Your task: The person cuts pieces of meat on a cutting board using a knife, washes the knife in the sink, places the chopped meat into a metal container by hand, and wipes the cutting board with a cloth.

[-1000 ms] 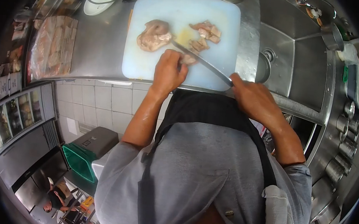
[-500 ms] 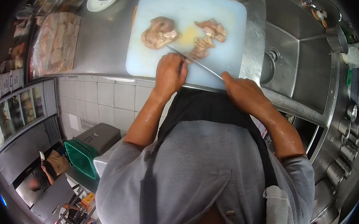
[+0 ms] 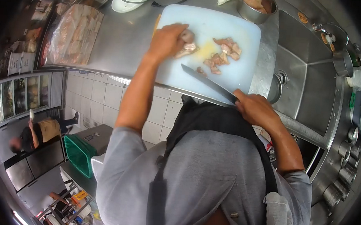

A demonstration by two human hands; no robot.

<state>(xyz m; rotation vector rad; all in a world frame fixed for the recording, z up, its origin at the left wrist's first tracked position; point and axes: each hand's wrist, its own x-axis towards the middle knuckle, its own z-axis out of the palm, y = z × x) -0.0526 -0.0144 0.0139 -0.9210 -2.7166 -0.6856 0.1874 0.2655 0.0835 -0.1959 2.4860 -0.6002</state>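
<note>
In a working kitchen, a grey stainless-steel counter point(image 3: 122, 41) is stretching before the person, and a white rectangular plastic cutting board point(image 3: 244, 37) is lying on it. A large, pinkish-beige lump of raw meat point(image 3: 189, 49) is resting on the board's left part. The left hand point(image 3: 166, 42) is covering its left side, fingers bending over it; their tips are partly hidden, so I cannot tell whether they are gripping. The right hand point(image 3: 254, 109) is closing its fingers around the handle of a long, straight-bladed steel knife point(image 3: 209, 83), whose blade is slanting over the board's near edge, its tip pointing toward the left. One small brownish-pink scrap point(image 3: 201, 71) is lying just beside the blade, while a loose group of cut pinkish meat pieces point(image 3: 231, 48) is sitting farther right. Beyond the board, a round steel pot point(image 3: 252, 17) is holding more meat, and a white oval dish point(image 3: 120, 4) is standing at the far left. A steel sink point(image 3: 290, 95) is occupying the right.
</note>
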